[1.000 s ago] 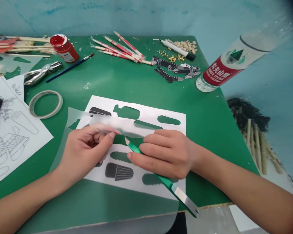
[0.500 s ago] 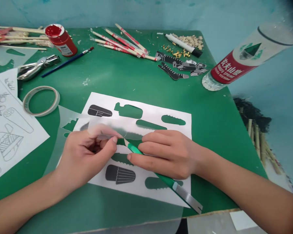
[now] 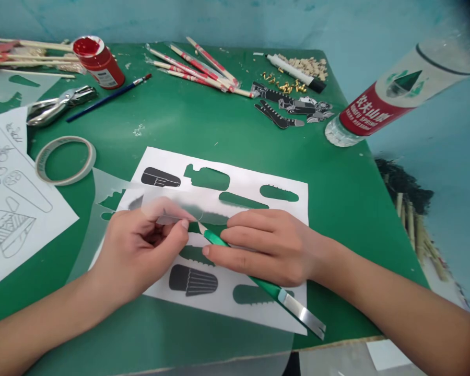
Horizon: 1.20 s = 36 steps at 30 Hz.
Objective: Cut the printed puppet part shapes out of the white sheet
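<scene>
My right hand (image 3: 264, 248) is closed round a green craft knife (image 3: 262, 286), whose pale tip points up and left and whose metal end slants down toward the table's front edge. Thumb and forefinger of my left hand (image 3: 143, 250) pinch a frosted plastic sheet (image 3: 113, 180), just where the knife's tip meets it. The cut line there is too fine to make out. Under both hands lies a white printed paper (image 3: 266, 321) with several cut-out openings and dark printed shapes, one a ribbed dark shape (image 3: 194, 280).
Left are a tape roll (image 3: 92, 156), a line drawing (image 3: 60, 209), metal pliers-like punch (image 3: 62, 107), paintbrush (image 3: 109, 98) and open red paint jar (image 3: 107, 73). Wrapped sticks (image 3: 196, 68), a marker (image 3: 295, 73) and black cut-out figure parts (image 3: 282, 107) lie behind; a bottle (image 3: 379, 107) stands right.
Hardly anything differs. The knife's metal end has tilted slightly, and its tip has shifted a touch left. Both hands keep their grips, and the view has moved slightly.
</scene>
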### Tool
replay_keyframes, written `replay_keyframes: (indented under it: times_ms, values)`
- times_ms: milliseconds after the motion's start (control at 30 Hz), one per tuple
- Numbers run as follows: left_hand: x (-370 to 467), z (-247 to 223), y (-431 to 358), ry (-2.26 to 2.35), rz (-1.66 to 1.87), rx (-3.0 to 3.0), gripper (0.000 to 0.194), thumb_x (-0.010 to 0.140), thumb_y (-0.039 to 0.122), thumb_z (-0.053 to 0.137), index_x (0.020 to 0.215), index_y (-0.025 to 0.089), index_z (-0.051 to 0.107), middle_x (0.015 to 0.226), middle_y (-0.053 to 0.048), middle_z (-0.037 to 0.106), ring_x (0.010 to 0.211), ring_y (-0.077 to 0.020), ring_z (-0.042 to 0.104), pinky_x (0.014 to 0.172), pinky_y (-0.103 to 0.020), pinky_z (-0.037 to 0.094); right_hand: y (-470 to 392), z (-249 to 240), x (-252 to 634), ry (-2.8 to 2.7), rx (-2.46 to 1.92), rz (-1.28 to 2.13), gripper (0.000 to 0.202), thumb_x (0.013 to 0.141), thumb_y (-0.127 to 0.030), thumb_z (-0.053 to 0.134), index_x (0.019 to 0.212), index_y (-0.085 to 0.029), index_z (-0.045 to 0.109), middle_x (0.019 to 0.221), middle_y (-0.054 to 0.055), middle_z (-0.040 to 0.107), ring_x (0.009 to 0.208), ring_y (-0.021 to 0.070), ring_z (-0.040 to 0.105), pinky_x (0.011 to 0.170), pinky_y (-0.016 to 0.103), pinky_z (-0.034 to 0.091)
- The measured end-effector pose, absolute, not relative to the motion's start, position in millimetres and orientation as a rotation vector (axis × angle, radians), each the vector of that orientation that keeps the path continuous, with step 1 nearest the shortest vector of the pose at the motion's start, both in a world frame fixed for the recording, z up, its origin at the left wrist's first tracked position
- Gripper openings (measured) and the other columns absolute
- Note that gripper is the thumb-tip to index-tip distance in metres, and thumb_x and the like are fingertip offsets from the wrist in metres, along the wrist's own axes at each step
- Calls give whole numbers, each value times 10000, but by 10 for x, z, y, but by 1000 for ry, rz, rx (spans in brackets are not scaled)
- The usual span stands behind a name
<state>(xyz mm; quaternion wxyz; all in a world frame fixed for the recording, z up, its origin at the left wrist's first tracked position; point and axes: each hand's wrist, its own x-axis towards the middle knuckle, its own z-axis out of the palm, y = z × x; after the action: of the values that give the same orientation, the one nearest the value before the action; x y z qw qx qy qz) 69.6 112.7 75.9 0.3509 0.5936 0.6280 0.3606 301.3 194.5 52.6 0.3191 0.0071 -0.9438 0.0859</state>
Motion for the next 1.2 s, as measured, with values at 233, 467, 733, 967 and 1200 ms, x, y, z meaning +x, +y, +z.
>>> replay_keyframes:
  times_ms: [233, 467, 733, 967, 1200]
  values:
    - [690, 774, 1108, 1662, 927, 1541, 146, 863, 294, 586, 794, 212, 685, 403, 101, 474, 321, -83, 391, 316, -200, 291, 1941, 533, 3005, -2491, 18, 189, 187, 1040, -118, 602, 1212, -85, 668, 878, 36, 719, 806, 159, 659, 696, 310, 595]
    - [703, 764, 1125, 1717, 918, 1577, 162, 860, 323, 587, 770, 233, 687, 396, 98, 483, 311, -89, 400, 311, -212, 288, 1939, 564, 2986, -2519, 16, 72, 144, 1047, -140, 611, 1152, -91, 698, 831, 15, 717, 776, 149, 679, 694, 310, 584]
    - [720, 789, 1123, 1715, 926, 1528, 153, 855, 331, 609, 777, 222, 683, 410, 87, 512, 309, -93, 420, 304, -207, 302, 1944, 553, 3000, -2506, -4, 153, 175, 1056, -135, 586, 1193, -75, 677, 860, 36, 732, 790, 157, 660, 698, 304, 592]
    - [713, 792, 1119, 1705, 928, 1498, 155, 850, 311, 616, 779, 197, 691, 402, 83, 509, 303, -88, 429, 307, -194, 298, 1947, 542, 2989, -2502, -53, 254, 218, 1055, -117, 605, 1266, -72, 629, 915, 41, 750, 832, 144, 659, 770, 302, 629]
    - [700, 779, 1107, 1700, 931, 1479, 145, 851, 298, 613, 789, 197, 696, 403, 92, 505, 314, -77, 422, 324, -183, 303, 1956, 534, 3005, -2520, -33, 234, 265, 1045, -116, 618, 1303, -59, 614, 928, 50, 749, 832, 153, 656, 762, 300, 619]
